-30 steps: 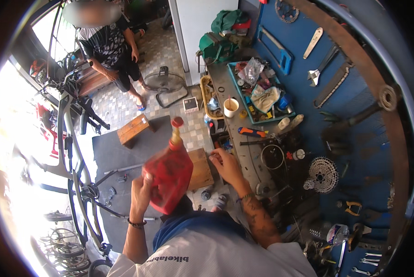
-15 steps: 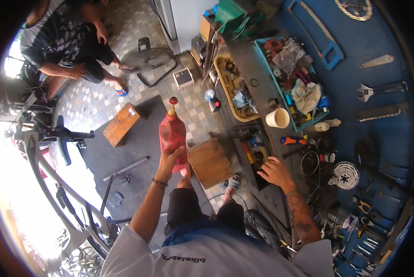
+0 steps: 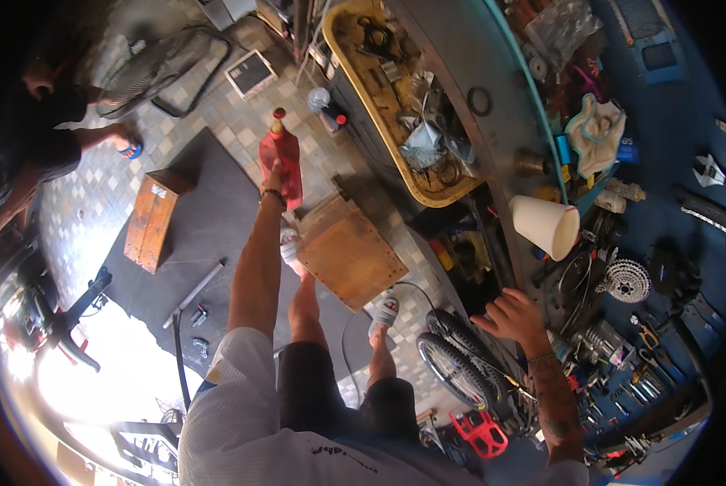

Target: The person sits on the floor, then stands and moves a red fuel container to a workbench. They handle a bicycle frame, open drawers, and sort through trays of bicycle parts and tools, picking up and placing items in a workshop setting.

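A red squeeze bottle [image 3: 285, 154] with a red-tipped nozzle is upright in my left hand [image 3: 274, 185], whose fingers wrap its lower part. That arm reaches out over the floor, left of the workbench. My right hand [image 3: 510, 314] is at the bench's near edge, just below the open drawer [image 3: 470, 253]. Its fingers are loosely curled with the thumb held apart, and I see nothing in them. Dark and yellow items lie in the drawer, partly in shadow. A cream paper cup [image 3: 544, 227] stands on the bench above this hand.
A yellow tray [image 3: 440, 194] of small parts sits along the bench. Wooden boxes [image 3: 353, 261] [image 3: 148, 220] stand on the floor, with bicycle wheels [image 3: 452, 368] beneath the bench side. Another person [image 3: 43, 134] sits at far left, by a fan [image 3: 156, 73]. Tools hang on the blue wall [image 3: 663, 202].
My view has shifted toward the bench. My left arm is stretched farther out with the bottle. My right hand has drawn back from the drawer opening toward me.
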Motion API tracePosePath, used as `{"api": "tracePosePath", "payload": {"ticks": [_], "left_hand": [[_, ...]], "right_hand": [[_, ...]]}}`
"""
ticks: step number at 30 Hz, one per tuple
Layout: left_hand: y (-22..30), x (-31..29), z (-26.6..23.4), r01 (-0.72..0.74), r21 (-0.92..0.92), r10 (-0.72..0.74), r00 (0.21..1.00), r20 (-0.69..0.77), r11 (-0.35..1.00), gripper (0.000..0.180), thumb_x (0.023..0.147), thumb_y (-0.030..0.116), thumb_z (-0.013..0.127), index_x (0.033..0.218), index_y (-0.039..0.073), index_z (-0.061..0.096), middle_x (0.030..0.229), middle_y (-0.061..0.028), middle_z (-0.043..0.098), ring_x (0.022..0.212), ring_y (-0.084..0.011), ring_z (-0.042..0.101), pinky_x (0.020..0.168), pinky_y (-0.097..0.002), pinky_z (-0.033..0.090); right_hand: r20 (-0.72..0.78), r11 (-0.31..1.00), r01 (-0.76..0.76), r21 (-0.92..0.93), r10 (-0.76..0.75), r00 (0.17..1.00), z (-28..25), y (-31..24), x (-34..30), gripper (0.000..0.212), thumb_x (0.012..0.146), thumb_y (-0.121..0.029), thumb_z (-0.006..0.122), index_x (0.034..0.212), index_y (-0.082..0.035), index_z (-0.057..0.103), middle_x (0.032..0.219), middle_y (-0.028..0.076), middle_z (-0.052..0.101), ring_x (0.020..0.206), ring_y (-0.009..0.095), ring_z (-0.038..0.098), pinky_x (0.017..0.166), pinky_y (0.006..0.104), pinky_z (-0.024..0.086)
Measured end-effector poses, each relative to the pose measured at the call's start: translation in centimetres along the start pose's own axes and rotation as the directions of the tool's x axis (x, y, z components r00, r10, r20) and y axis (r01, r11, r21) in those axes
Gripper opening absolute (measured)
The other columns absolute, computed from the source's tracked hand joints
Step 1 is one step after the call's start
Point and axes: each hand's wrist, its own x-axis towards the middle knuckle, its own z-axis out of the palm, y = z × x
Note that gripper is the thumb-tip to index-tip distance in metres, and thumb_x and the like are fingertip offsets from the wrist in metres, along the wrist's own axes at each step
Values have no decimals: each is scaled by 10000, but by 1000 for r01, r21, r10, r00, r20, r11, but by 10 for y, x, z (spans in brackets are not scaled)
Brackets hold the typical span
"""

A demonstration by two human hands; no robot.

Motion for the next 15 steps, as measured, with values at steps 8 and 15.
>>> {"api": "tracePosePath", "payload": {"ticks": [8, 15], "left_hand": [[-33, 63, 75, 127, -586, -42, 987, 157, 800, 460, 1026, 299, 739, 1399, 60, 616, 1446, -114, 611, 1327, -337, 573, 1014, -603, 587], [-55, 10, 85, -231, 59, 230, 973, 27, 971, 527, 968, 286, 768, 1416, 59, 605, 1216, -126, 699, 1050, -279, 693, 804, -489, 638]], "right_hand": [[34, 999, -47, 14, 46, 998, -2, -4, -8, 407, 890, -492, 836, 777, -179, 602, 697, -47, 553, 684, 114, 626, 995, 299, 554], [23, 996, -54, 67, 52, 998, 2, -4, -16, 404, 886, -483, 838, 777, -175, 601, 729, -34, 569, 703, 117, 622, 996, 326, 570]]}}
